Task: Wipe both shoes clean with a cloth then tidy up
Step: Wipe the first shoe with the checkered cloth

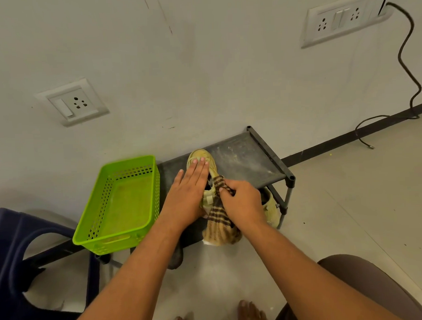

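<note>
A beige shoe [200,156] lies on the top shelf of a low black rack [248,158], toe toward the wall. My left hand [189,191] rests flat on it with straight fingers, holding it down. My right hand [242,199] grips a brown and tan striped cloth [219,225] against the shoe's right side; the rest of the cloth hangs over the shelf's front edge. A second beige shoe [271,208] sits on the lower shelf, partly hidden behind my right hand.
A lime green perforated basket [133,162] stands on the rack's left end. A dark blue plastic chair [14,250] is at the left. A black cable [407,57] trails down the wall to the floor at right. My bare feet [249,314] stand below.
</note>
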